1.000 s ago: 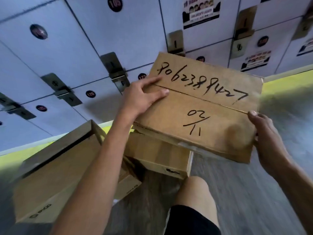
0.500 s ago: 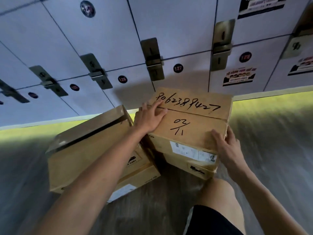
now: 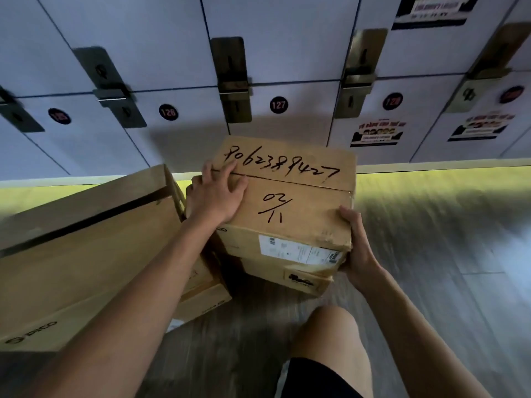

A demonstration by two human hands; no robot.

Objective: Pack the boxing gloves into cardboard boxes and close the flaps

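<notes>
Head view: closed brown cardboard box with black handwritten numbers (image 3: pixel 290 191) sits atop a flatter brown cardboard box (image 3: pixel 298 278) on grey plank floor (image 3: pixel 431 282). Left hand (image 3: pixel 218 193) lies flat, fingers spread, across its flap seam at the left edge. Right hand (image 3: pixel 357 242) grasps its near right corner. Larger brown carton (image 3: pixel 86 254) just left.

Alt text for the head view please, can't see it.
A closed brown cardboard box with black handwritten numbers sits on a second brown cardboard box, the left hand flat on its top and the right hand gripping its near right corner. A larger brown cardboard box lies to the left, white numbered lockers behind.
</notes>
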